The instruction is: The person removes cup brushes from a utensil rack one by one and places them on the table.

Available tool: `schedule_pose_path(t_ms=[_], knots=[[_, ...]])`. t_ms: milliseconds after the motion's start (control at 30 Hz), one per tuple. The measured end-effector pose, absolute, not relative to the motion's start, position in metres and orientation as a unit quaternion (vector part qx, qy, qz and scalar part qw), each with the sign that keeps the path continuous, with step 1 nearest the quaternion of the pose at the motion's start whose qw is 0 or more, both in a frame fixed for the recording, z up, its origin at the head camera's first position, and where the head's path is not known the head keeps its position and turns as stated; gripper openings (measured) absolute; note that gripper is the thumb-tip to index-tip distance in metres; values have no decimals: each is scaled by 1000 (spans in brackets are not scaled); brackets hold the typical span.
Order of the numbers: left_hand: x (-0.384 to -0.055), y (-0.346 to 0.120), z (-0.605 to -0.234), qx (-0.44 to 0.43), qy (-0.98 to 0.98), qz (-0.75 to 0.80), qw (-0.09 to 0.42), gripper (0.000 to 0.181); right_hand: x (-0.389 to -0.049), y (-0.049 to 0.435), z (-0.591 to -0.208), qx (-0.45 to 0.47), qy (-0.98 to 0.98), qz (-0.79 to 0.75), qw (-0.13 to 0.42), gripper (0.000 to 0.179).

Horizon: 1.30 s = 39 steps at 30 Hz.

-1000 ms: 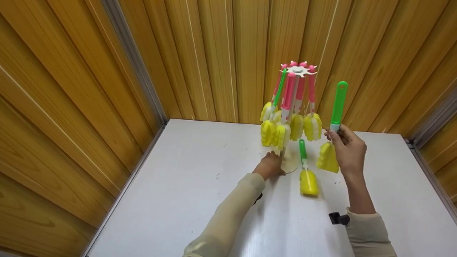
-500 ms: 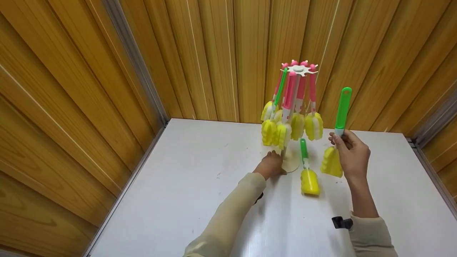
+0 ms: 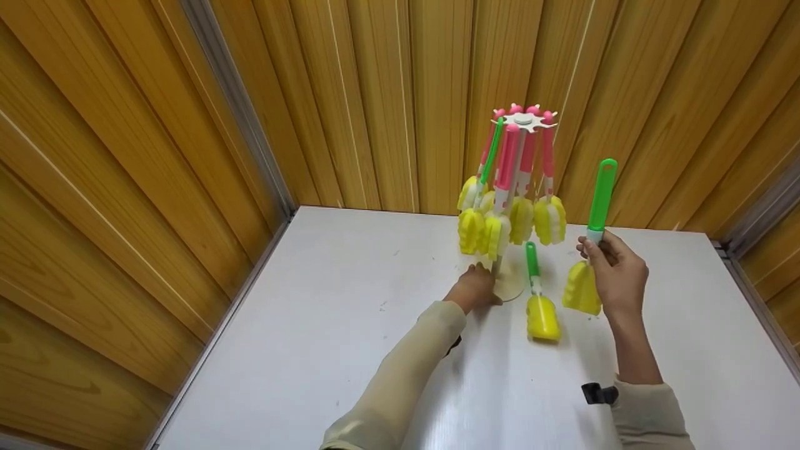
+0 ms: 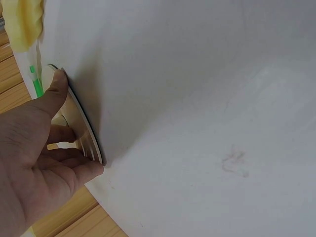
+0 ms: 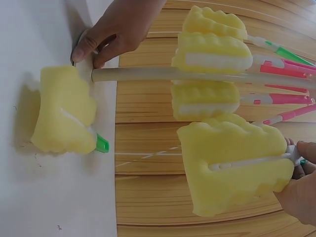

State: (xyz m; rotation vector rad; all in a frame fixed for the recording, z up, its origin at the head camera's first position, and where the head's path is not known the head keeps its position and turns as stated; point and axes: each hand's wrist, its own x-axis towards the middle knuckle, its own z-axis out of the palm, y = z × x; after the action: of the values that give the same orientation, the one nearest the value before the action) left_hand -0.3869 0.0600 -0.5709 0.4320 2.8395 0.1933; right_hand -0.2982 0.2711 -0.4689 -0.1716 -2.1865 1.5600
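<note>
My right hand (image 3: 619, 275) pinches a sponge brush (image 3: 602, 195) at the white neck below its green handle. The brush is raised, handle up, and its yellow sponge head (image 5: 237, 170) faces the right wrist camera. To its left stands a rack (image 3: 522, 120) with a notched white top, from which several sponge brushes with pink or green handles hang. My left hand (image 3: 473, 289) grips the rack's round base (image 4: 76, 118), thumb and fingers on its rim. Between the hands, another green-handled sponge brush (image 3: 542, 317) lies on the table, sponge toward me.
The white table (image 3: 300, 350) ends at wood-patterned panels (image 3: 375, 100) behind and at both sides. A grey metal post (image 3: 234, 100) runs up the back left corner. The hanging sponges sit close above my left hand.
My right hand has shifted slightly right and down with the brush, away from the rack. My left hand stays on the base.
</note>
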Motion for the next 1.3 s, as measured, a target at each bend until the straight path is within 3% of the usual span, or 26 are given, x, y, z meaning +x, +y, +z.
schedule_pose_path(t_ms=[333,933,1300], knots=[[-390,62,-575,165,979,20,117,69,-298,274,-478,-73,-789,571,214,41],[-391,62,-574,130,977,85,149,64,-309,290,-498,-128,-769,599,186,49],[-387,62,-576,168,980,7,105,69,-322,308,-518,-145,-760,617,145,51]])
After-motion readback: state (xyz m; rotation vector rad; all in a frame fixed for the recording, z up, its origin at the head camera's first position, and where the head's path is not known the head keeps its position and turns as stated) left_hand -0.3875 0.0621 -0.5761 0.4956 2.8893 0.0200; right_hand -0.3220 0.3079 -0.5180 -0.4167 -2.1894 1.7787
